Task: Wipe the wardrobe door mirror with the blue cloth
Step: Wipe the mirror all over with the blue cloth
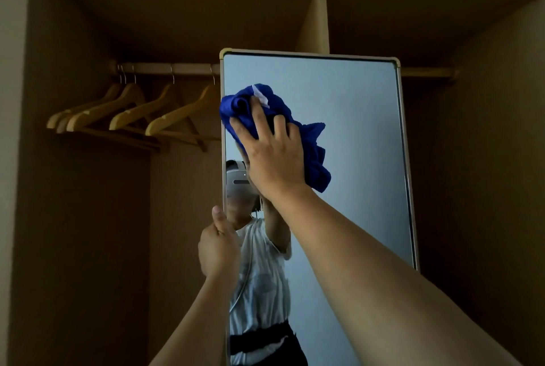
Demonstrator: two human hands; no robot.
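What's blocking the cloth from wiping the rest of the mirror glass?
Nothing visible. The right hand presses the blue cloth against the mirror near its upper left; the left hand only grips the frame's left edge.

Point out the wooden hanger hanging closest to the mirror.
The rightmost hanger on the rail: its hook sits beside the mirror frame, while the others hang farther left.
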